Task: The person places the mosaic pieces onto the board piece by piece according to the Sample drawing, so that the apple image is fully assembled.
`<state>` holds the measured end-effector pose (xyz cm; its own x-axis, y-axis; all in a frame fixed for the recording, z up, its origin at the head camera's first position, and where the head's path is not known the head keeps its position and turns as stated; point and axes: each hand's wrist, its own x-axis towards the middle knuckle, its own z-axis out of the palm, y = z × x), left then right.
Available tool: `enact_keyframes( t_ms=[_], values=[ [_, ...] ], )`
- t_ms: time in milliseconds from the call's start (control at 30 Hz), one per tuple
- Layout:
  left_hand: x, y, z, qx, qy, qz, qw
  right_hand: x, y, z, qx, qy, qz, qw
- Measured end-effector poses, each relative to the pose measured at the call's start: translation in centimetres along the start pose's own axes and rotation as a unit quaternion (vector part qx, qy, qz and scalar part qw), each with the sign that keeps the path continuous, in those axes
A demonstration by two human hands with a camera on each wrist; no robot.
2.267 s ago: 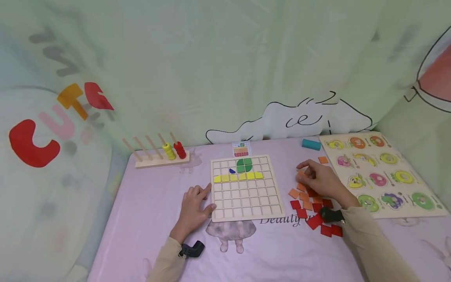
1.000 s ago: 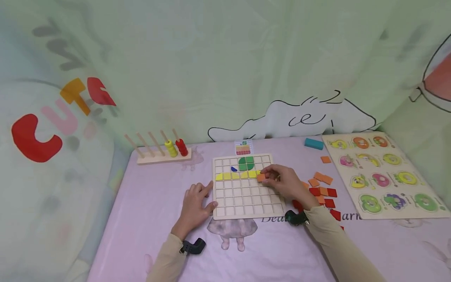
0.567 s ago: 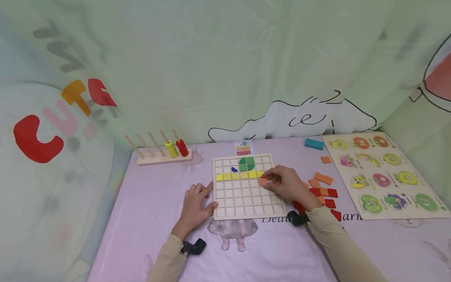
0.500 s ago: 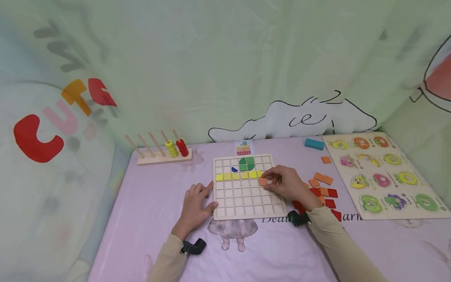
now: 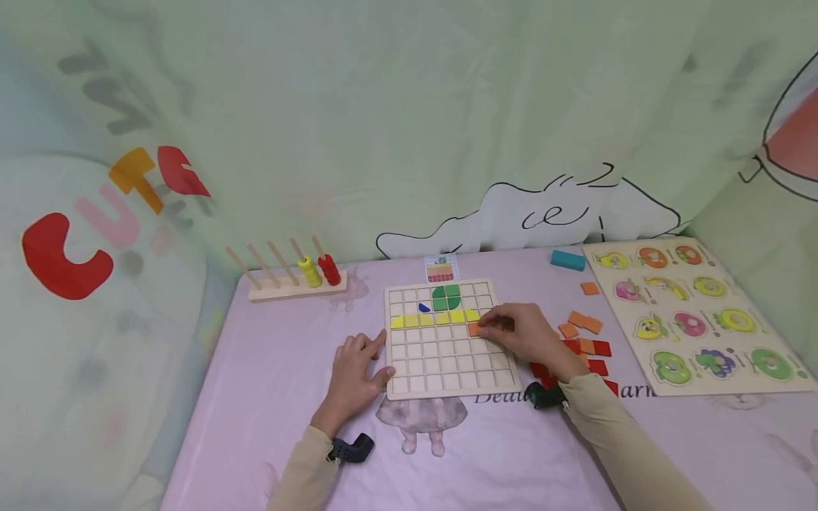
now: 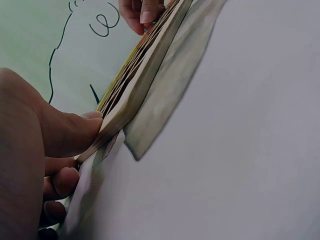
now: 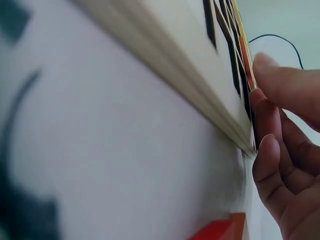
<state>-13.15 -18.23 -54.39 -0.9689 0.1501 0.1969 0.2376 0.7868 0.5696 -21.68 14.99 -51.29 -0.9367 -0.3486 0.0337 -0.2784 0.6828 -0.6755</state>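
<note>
A wooden grid board (image 5: 431, 365) lies on the cloth, with a row of yellow tiles (image 5: 427, 320), green rounded tiles (image 5: 446, 298) and a small blue piece (image 5: 424, 307) on it. My right hand (image 5: 527, 335) pinches an orange square tile (image 5: 474, 329) at the cell just below the rightmost yellow one. In the right wrist view, the thumb (image 7: 280, 80) is at the orange tile's edge and the other fingers curl below. My left hand (image 5: 353, 375) rests at the board's left side, index finger and thumb touching its edge; the left wrist view shows the thumb (image 6: 75, 131) against the board's corner.
Loose orange (image 5: 577, 319) and red tiles (image 5: 597, 367) lie right of the board, partly behind my right wrist. A pattern card (image 5: 440, 270) sits behind it. A peg stand with rings (image 5: 281, 287), a teal block (image 5: 567, 260) and a fruit puzzle board (image 5: 686, 344) surround it.
My right hand has come left from the loose tiles with an orange tile and lowered it to the cell under the yellow row, then shifted slightly right. My left hand has stayed put.
</note>
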Motion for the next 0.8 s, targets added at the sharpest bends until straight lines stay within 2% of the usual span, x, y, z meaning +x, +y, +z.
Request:
enact_keyframes(
  t_ms=[167, 267, 433, 533, 633, 700, 800],
  values=[
    [-0.1, 0.0, 0.1, 0.005, -0.001, -0.005, 1.0000, -0.1, 0.0, -0.1, -0.005, 0.005, 0.003, 1.000],
    [-0.1, 0.0, 0.2, 0.003, 0.000, -0.005, 1.0000, -0.4, 0.0, -0.5, 0.004, -0.007, 0.002, 1.000],
    [0.0, 0.1, 0.4, 0.002, -0.001, -0.001, 1.0000, -1.9, 1.3, -3.2, 0.008, -0.010, 0.035, 0.999],
    [-0.1, 0.2, 0.4, 0.008, 0.001, -0.001, 1.0000, -2.9, 2.9, -5.4, -0.027, 0.001, 0.053, 0.998],
    [-0.1, 0.2, 0.2, 0.006, 0.001, -0.006, 1.0000, -3.8, 4.1, -7.0, -0.071, -0.014, 0.075, 0.995],
    [-0.2, 0.2, 0.1, 0.003, -0.001, -0.010, 0.9999, -4.1, 4.5, -7.5, -0.093, -0.029, 0.088, 0.991],
    [-0.1, 0.2, 0.1, -0.001, -0.001, -0.009, 1.0000, -4.4, 4.7, -7.6, -0.099, -0.043, 0.100, 0.989]
  ],
)
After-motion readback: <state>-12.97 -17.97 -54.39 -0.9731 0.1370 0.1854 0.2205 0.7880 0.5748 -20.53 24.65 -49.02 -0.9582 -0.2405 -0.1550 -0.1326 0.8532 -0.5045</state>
